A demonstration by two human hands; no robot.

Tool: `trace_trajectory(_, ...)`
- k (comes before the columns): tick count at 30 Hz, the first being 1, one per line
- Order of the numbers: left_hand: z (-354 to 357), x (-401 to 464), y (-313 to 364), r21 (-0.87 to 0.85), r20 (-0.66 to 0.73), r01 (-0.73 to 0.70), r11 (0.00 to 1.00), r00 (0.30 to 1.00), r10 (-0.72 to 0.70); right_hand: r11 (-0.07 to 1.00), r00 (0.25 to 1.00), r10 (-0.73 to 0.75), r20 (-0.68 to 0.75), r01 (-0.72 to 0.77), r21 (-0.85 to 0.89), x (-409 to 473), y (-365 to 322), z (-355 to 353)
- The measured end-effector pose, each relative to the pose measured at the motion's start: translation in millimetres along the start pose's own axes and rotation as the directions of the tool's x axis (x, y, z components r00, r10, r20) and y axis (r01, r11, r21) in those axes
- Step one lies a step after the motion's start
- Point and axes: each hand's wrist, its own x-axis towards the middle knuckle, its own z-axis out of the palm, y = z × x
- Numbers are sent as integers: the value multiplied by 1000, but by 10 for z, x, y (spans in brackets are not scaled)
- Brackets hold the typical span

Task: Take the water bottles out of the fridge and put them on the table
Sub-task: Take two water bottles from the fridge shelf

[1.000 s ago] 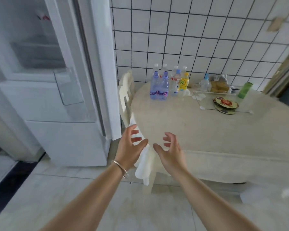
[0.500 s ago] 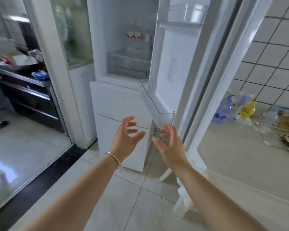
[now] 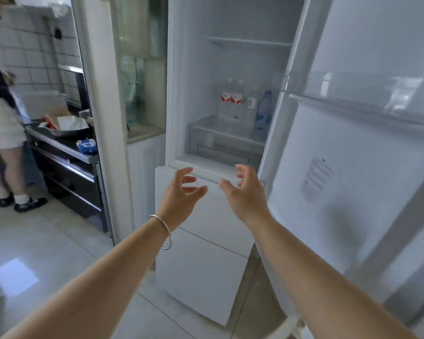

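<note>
The white fridge stands open in front of me. On its lower shelf stand two clear water bottles with red-and-white labels, a smaller clear bottle and a blue bottle at the right. My left hand and my right hand are both raised side by side below the shelf, level with the top drawer front. Both hands are empty, fingers spread and curled. A silver bangle sits on my left wrist. The table is out of view.
The open fridge door with a clear door shelf fills the right side. A white pillar stands left of the fridge. Behind it a person stands at a dark kitchen counter with a pan and clutter.
My view has swung left from the table with its bottles to the open fridge, and I am closer to it. Both hands stay empty and raised in front of me.
</note>
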Motion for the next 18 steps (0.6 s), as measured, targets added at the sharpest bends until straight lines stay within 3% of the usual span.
trace_trajectory(8, 87, 1256, -279, -52, -6, 3, 999, 1000, -3, 997, 999, 47, -27, -49, -63, 1281, 140, 435)
trace_trajectory(18, 214, 3315, -849, -46, 170, -15, 999, 985, 23, 960, 933, 278, -227, -274, 50, 2899, 519, 1088)
